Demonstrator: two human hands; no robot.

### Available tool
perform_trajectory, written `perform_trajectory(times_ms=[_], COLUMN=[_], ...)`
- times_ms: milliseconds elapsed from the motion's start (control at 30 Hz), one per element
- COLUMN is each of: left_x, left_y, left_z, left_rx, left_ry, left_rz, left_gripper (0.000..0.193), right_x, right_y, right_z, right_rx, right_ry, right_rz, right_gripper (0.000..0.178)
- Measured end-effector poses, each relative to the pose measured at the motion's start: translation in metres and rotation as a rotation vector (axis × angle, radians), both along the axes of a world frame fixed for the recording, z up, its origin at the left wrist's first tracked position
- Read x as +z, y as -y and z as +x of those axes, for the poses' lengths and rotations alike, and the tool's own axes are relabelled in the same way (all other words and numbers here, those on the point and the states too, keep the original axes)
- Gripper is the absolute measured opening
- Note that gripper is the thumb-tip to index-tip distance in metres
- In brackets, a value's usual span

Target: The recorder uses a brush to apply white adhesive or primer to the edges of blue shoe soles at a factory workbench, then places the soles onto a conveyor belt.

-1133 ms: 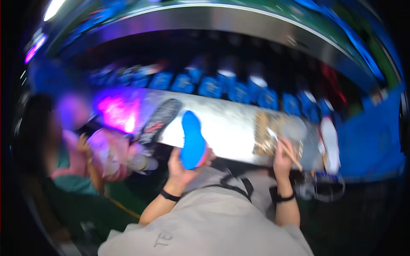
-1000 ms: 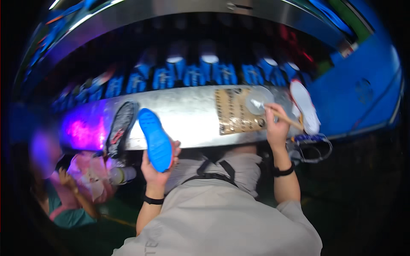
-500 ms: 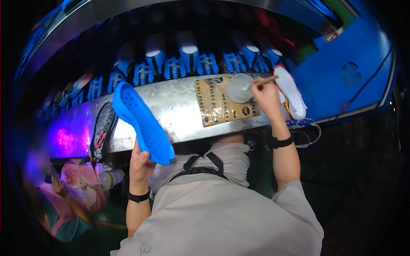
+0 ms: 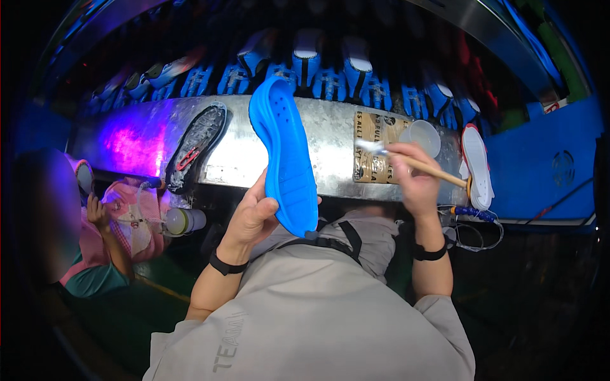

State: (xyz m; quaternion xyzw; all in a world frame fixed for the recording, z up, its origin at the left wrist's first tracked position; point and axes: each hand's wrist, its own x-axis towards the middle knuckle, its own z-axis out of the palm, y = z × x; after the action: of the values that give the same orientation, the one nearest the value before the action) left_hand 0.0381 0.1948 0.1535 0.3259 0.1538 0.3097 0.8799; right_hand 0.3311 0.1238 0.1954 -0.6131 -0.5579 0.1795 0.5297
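My left hand [image 4: 252, 214] grips a blue shoe sole [image 4: 289, 162] near its lower end, hollow side up, with the thumb on its left edge. The sole tilts in front of the metal bench. Closed around the wooden handle of a brush [image 4: 413, 162] is my right hand [image 4: 416, 184]; the brush's white-coated bristles point left, above a brown taped sheet [image 4: 364, 173]. Just beyond that hand, on the sheet, stands a translucent plastic cup [image 4: 422, 137]. Bristles and sole are apart.
On the metal bench [image 4: 238, 152] lie a black sole [image 4: 197, 147] at left and a white-and-red sole [image 4: 478, 166] at right. Behind runs a row of shoe uppers on blue holders [image 4: 330, 84]. A co-worker in pink [image 4: 121, 206] sits at left; a blue cable [image 4: 473, 214] hangs at right.
My right hand has drawn the brush out of the cup and leftward, bristles now showing. The blue sole has turned more upright. The view has shifted, so the bench items appear farther right.
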Motion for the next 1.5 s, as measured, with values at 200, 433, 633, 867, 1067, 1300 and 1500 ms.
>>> perform_trajectory(times_ms=[200, 433, 633, 867, 1067, 1300, 1500], left_x=[0.008, 0.014, 0.012, 0.013, 0.004, 0.018, 0.018], left_y=[0.005, 0.008, 0.005, -0.001, -0.004, -0.005, -0.004], left_z=[0.004, 0.004, 0.001, -0.001, -0.001, 0.004, 0.002], left_rx=[-0.071, -0.065, -0.097, -0.039, 0.068, 0.065, 0.045], left_ry=[-0.026, -0.050, -0.059, -0.087, -0.106, -0.179, -0.108], left_rz=[0.004, 0.014, 0.036, 0.050, 0.162, 0.246, 0.198], left_gripper=[0.102, 0.102, 0.103, 0.101, 0.104, 0.112, 0.108], right_x=[0.011, 0.006, 0.006, 0.007, 0.012, 0.017, 0.013], right_y=[-0.030, -0.031, -0.012, 0.006, 0.017, 0.023, 0.010], right_z=[-0.037, -0.039, -0.048, -0.057, -0.062, -0.062, -0.059], right_rx=[0.216, 0.194, 0.232, 0.265, 0.314, 0.338, 0.233], right_ry=[0.031, 0.154, 0.164, 0.124, 0.063, 0.001, 0.003], right_rz=[0.174, 0.199, 0.146, 0.115, 0.103, 0.075, 0.137], right_gripper=[0.015, 0.013, 0.013, 0.011, 0.010, 0.011, 0.012])
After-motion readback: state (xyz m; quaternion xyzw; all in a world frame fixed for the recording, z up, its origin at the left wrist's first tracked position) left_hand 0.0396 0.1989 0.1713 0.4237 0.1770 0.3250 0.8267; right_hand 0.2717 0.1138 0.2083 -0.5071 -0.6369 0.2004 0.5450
